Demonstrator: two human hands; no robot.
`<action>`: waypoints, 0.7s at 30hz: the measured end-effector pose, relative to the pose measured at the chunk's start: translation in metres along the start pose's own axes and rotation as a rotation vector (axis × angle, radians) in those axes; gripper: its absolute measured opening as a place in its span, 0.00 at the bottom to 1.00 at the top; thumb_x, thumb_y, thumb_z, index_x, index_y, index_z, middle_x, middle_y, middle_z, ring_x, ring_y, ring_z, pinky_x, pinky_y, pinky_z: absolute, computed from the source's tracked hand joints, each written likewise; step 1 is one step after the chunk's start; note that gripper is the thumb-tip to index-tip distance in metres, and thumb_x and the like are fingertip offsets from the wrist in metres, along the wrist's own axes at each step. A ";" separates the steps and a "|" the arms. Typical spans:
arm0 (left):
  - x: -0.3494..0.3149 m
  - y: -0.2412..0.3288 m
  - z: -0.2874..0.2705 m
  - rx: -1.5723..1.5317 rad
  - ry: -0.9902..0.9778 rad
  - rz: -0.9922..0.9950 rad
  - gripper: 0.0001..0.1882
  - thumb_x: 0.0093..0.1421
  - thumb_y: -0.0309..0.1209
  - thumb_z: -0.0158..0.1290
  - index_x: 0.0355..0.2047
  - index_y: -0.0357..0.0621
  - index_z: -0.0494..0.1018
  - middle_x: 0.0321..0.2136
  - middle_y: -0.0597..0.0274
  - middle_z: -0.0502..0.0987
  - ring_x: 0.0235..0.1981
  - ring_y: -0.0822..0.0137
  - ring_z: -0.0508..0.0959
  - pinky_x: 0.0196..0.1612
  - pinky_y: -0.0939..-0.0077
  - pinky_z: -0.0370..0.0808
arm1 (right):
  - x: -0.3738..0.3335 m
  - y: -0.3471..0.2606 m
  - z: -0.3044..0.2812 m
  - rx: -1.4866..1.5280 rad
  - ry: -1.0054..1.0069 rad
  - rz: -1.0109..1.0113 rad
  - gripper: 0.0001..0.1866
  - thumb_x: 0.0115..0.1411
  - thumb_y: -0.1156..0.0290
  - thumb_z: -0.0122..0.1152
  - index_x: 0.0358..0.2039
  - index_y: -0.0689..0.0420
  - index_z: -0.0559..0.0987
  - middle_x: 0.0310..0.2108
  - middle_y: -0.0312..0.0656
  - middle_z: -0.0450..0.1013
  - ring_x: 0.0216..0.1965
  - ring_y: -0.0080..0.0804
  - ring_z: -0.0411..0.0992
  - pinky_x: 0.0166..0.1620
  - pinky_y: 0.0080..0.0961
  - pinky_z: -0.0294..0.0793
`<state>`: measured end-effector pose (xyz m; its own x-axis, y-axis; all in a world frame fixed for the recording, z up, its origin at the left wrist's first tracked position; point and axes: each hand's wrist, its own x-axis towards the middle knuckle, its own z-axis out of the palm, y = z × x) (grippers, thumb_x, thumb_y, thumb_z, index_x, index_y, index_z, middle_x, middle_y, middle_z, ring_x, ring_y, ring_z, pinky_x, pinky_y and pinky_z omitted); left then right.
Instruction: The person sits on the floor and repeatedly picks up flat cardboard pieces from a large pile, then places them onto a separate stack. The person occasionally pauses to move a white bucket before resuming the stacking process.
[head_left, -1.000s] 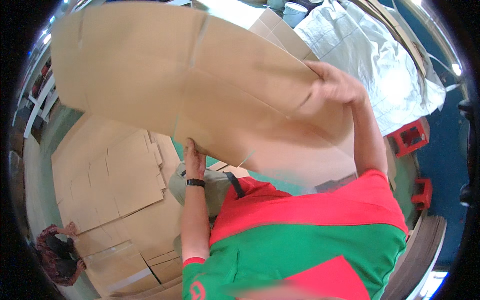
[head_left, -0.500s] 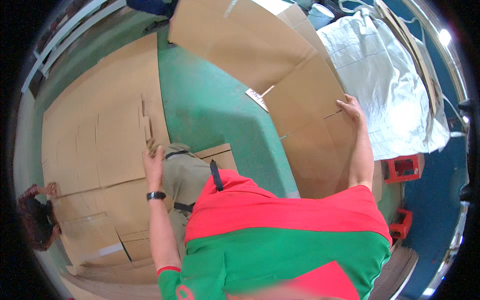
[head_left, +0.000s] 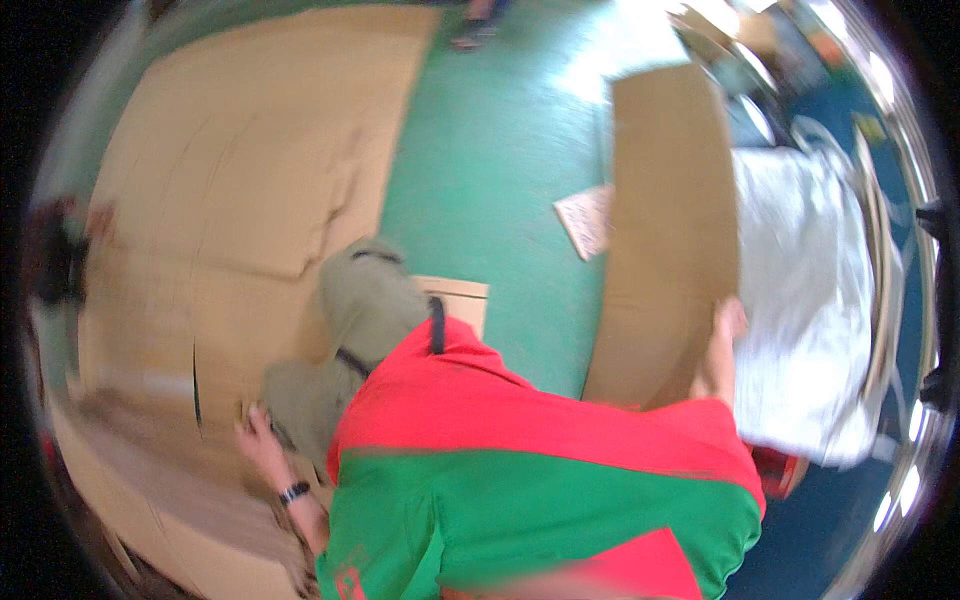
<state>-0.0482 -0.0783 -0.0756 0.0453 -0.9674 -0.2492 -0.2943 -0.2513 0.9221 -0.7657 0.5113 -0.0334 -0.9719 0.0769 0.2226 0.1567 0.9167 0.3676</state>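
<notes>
My right hand (head_left: 733, 317) grips the right edge of a brown cardboard sheet (head_left: 665, 220), which stands up narrow at my right. My left hand (head_left: 260, 436), below a dark wristband, is low at the left beside my bent knee and over the cardboard. Its fingers look curled, but blur hides what is in them, if anything. Large flat cardboard (head_left: 260, 110) spreads across the left side, with slits and fold lines in it.
A white woven sack (head_left: 800, 290) lies right of the held sheet, with a red plastic stool (head_left: 778, 470) below it. A small sign card (head_left: 585, 222) rests on the green floor (head_left: 490, 170). Another person's blurred hand (head_left: 100, 220) is at the far left.
The held cardboard has swung from a wide, slanting position to a narrow upright one at the right. My left hand has moved down and left. The view has turned, and the other person's foot shows at the top.
</notes>
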 end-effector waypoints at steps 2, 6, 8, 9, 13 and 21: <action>-0.045 0.009 -0.017 0.426 0.101 -0.096 0.20 0.68 0.40 0.49 0.50 0.35 0.71 0.45 0.50 0.79 0.45 0.61 0.79 0.50 0.67 0.75 | -0.002 -0.047 -0.007 0.070 0.077 -0.172 0.21 0.55 0.57 0.68 0.41 0.60 0.79 0.40 0.49 0.77 0.44 0.40 0.76 0.47 0.37 0.75; -0.133 0.037 -0.009 0.109 0.282 0.145 0.14 0.64 0.29 0.54 0.48 0.37 0.75 0.39 0.60 0.80 0.39 0.71 0.78 0.46 0.75 0.74 | 0.004 -0.113 -0.011 0.128 0.103 -0.351 0.25 0.56 0.55 0.67 0.47 0.59 0.75 0.46 0.51 0.72 0.49 0.43 0.72 0.51 0.40 0.71; -0.163 0.058 -0.020 0.068 0.383 0.203 0.13 0.63 0.28 0.55 0.47 0.37 0.76 0.37 0.58 0.81 0.38 0.72 0.78 0.44 0.75 0.75 | 0.005 -0.138 -0.004 0.095 0.043 -0.367 0.27 0.56 0.55 0.67 0.50 0.59 0.73 0.49 0.52 0.69 0.51 0.44 0.70 0.53 0.41 0.69; -0.175 0.066 -0.035 0.151 0.477 0.198 0.13 0.62 0.29 0.56 0.46 0.37 0.76 0.38 0.57 0.81 0.39 0.71 0.79 0.44 0.75 0.75 | 0.004 -0.152 0.001 0.080 0.015 -0.367 0.28 0.57 0.55 0.66 0.51 0.59 0.72 0.51 0.53 0.68 0.52 0.45 0.69 0.54 0.42 0.68; -0.219 0.062 -0.101 0.598 0.842 0.282 0.15 0.61 0.32 0.57 0.45 0.36 0.76 0.41 0.48 0.79 0.42 0.54 0.79 0.46 0.67 0.74 | 0.010 -0.211 0.021 0.034 -0.074 -0.417 0.32 0.57 0.53 0.65 0.57 0.58 0.68 0.57 0.55 0.62 0.57 0.48 0.65 0.59 0.45 0.63; -0.263 -0.059 -0.259 0.770 1.589 -0.627 0.27 0.59 0.45 0.56 0.47 0.31 0.74 0.45 0.39 0.77 0.48 0.43 0.76 0.50 0.52 0.72 | -0.177 -0.465 -0.065 0.399 0.030 -1.265 0.44 0.56 0.48 0.66 0.67 0.55 0.61 0.69 0.63 0.46 0.69 0.60 0.49 0.67 0.51 0.53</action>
<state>0.2043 0.1825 0.0123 0.9004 0.0117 0.4350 -0.1750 -0.9055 0.3866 -0.6552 0.0458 -0.1855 -0.4037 -0.9134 -0.0531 -0.9146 0.4015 0.0469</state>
